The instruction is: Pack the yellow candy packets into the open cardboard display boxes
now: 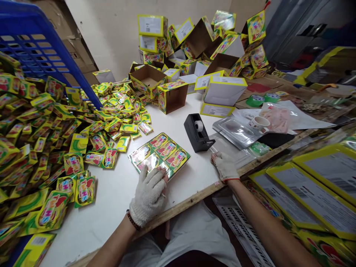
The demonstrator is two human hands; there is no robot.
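A flat, film-shiny pack of several green and yellow boxes [170,151] printed with fruit lies on the white table in front of me. My left hand [148,193], in a white knitted glove, rests on its near edge with the fingers stretched over the top. To the right stands a black tape dispenser [197,135] holding a roll of clear tape [199,125]. Just below its cutting end, my gloved right hand [224,166] has its bare fingertips pinched together on what looks like a short strip of tape [213,149].
Loose small boxes [41,148] heap up on the left, spilling from a blue plastic basket [41,48]. Open cartons [172,96] pile at the back. A clear plastic tray [236,129] and a mug [260,123] sit right. Larger yellow-edged cartons [306,193] stand beside my right arm.
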